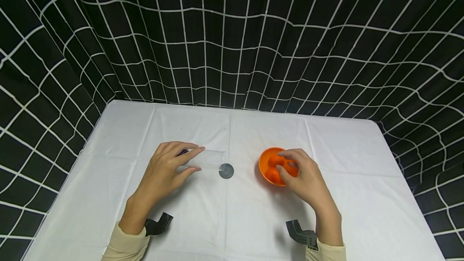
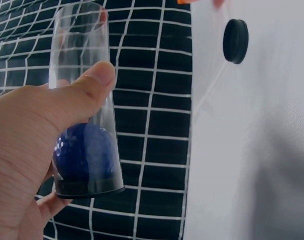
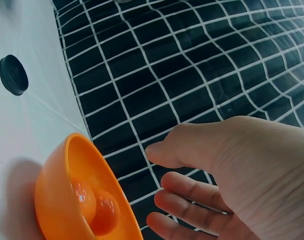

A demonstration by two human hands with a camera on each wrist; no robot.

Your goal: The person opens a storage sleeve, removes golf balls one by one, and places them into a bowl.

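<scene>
My left hand [image 1: 163, 168] grips a clear plastic tube [image 1: 214, 158], thumb on one side and fingers on the other. Inside the tube, a dark blue ball [image 2: 84, 152] sits against the black-capped end. The uncapped end points right in the head view. My right hand [image 1: 306, 178] hovers over an orange bowl [image 1: 262, 163], thumb and fingers apart with nothing between them. Orange balls [image 1: 272, 175] lie in the bowl, partly covered by the right hand in the head view. A dark round cap [image 1: 226, 171] lies on the table just beside the tube's uncapped end.
A white cloth [image 1: 203, 220] with fold creases covers the table. Black curtains with a white grid [image 1: 224, 43] rise behind the table and along both sides. Dark wrist mounts [image 1: 302, 235] stick out inward from both sleeves.
</scene>
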